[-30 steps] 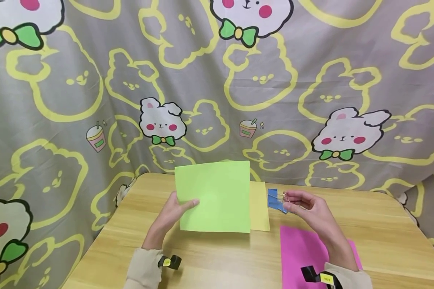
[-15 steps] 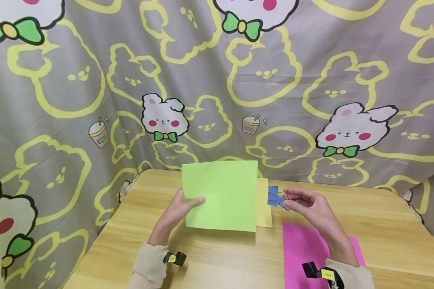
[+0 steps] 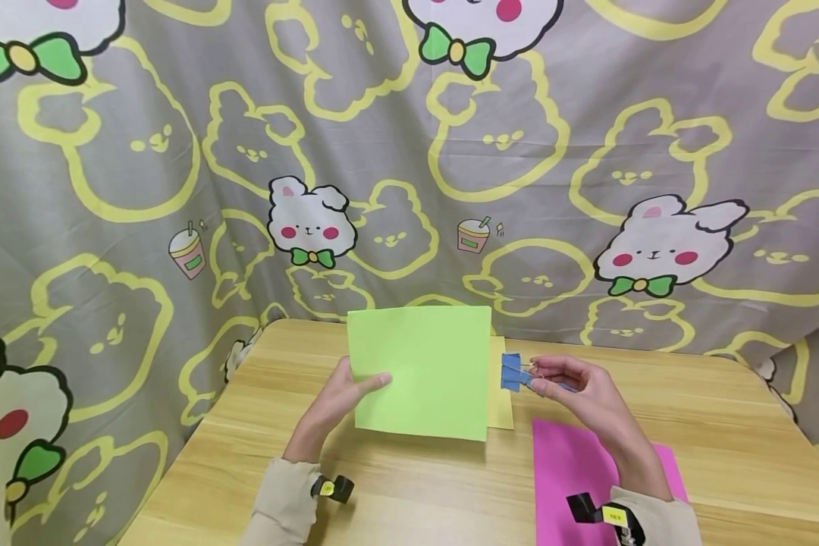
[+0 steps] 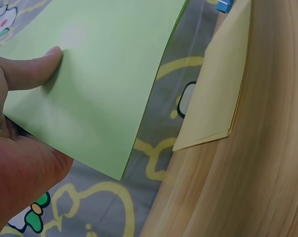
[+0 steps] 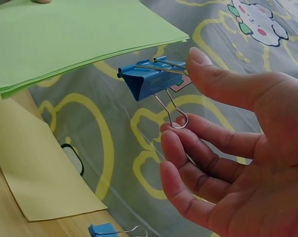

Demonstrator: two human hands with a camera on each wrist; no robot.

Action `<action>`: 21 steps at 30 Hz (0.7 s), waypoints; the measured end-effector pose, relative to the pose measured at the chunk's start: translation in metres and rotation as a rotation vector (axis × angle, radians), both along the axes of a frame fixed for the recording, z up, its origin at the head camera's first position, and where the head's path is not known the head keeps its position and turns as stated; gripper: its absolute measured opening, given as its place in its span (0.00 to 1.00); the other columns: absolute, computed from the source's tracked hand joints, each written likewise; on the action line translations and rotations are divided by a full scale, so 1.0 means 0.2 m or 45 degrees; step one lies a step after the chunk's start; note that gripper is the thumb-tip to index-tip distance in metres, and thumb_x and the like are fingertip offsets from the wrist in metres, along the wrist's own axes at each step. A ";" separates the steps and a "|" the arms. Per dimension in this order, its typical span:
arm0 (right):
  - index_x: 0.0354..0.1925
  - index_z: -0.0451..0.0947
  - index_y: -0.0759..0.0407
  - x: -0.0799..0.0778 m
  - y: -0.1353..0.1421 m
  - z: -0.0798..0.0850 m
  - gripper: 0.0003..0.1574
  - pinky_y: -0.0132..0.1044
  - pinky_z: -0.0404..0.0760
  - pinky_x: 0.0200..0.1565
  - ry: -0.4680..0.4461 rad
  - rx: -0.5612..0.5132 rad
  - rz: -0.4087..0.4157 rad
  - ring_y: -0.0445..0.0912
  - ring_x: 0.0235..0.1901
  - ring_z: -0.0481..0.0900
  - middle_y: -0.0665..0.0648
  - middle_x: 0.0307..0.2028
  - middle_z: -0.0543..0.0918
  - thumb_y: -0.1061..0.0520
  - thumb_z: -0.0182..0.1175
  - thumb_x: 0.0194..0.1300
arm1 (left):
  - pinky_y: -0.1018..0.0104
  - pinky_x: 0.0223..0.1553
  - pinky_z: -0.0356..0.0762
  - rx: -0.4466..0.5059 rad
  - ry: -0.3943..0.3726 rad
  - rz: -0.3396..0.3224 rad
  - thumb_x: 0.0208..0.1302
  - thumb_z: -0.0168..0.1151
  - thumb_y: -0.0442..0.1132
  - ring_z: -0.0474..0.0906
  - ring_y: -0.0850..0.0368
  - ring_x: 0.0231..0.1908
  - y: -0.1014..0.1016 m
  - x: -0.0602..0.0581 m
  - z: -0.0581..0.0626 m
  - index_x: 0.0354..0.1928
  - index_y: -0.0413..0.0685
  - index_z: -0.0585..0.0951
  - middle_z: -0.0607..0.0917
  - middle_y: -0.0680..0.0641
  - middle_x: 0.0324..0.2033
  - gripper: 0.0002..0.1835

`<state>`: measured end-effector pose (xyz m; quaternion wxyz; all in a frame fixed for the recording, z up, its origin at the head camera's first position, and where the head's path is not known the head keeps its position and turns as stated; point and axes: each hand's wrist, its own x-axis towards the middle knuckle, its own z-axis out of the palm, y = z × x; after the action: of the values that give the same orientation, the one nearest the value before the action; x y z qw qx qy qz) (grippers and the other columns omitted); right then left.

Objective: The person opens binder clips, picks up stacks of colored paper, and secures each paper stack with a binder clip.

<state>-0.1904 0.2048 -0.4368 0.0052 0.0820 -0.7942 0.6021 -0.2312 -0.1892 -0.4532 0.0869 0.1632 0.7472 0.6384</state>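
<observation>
A stack of light green paper (image 3: 423,371) is raised above the table, its left edge gripped by my left hand (image 3: 346,392), thumb across the front. To its right, my right hand (image 3: 583,390) holds a blue binder clip (image 5: 151,81) by its wire handles. The thumb is on the upper handle and fingertips are at the lower one, in the right wrist view. That clip sits close to the stack's right edge but apart from it. A second blue binder clip (image 5: 104,230) lies on the table near the yellow paper (image 3: 502,409), which is partly hidden behind the green stack.
A bright pink sheet or stack of paper (image 3: 566,470) lies on the wooden table (image 3: 416,493) under my right forearm. A grey curtain (image 3: 382,152) with cartoon rabbits hangs behind the table and along its left side.
The green stack has shifted rightward in my left hand, narrowing the gap to the clip. My right hand still holds the clip, now slightly further left than half a second ago.
</observation>
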 end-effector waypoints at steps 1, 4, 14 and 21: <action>0.61 0.76 0.70 0.00 0.00 0.00 0.31 0.30 0.82 0.49 0.007 -0.001 0.005 0.41 0.46 0.84 0.68 0.51 0.84 0.54 0.70 0.68 | 0.53 0.61 0.74 -0.002 0.001 0.000 0.71 0.65 0.37 0.76 0.49 0.58 0.00 0.00 0.00 0.63 0.43 0.72 0.82 0.44 0.54 0.22; 0.60 0.77 0.70 0.00 -0.01 0.00 0.29 0.31 0.82 0.48 0.036 -0.003 0.026 0.42 0.46 0.84 0.68 0.50 0.84 0.55 0.70 0.68 | 0.53 0.61 0.74 -0.006 0.005 -0.002 0.71 0.66 0.38 0.76 0.50 0.58 0.00 0.00 0.00 0.64 0.44 0.72 0.82 0.45 0.55 0.23; 0.58 0.77 0.70 0.01 -0.02 0.00 0.27 0.31 0.82 0.48 0.063 0.014 0.027 0.43 0.45 0.84 0.68 0.48 0.83 0.56 0.70 0.68 | 0.51 0.63 0.73 0.010 -0.012 -0.002 0.70 0.66 0.37 0.77 0.49 0.59 0.02 0.01 -0.01 0.64 0.45 0.73 0.83 0.44 0.55 0.24; 0.57 0.77 0.71 0.00 -0.02 -0.01 0.25 0.31 0.82 0.46 0.093 0.006 0.020 0.43 0.42 0.84 0.68 0.47 0.83 0.57 0.69 0.69 | 0.51 0.63 0.71 -0.011 -0.036 0.031 0.68 0.68 0.39 0.75 0.50 0.58 0.04 0.01 -0.02 0.64 0.45 0.72 0.81 0.45 0.53 0.25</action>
<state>-0.1895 0.2002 -0.4380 0.0291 0.1101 -0.7943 0.5968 -0.2283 -0.1807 -0.4575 0.0905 0.1447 0.7505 0.6384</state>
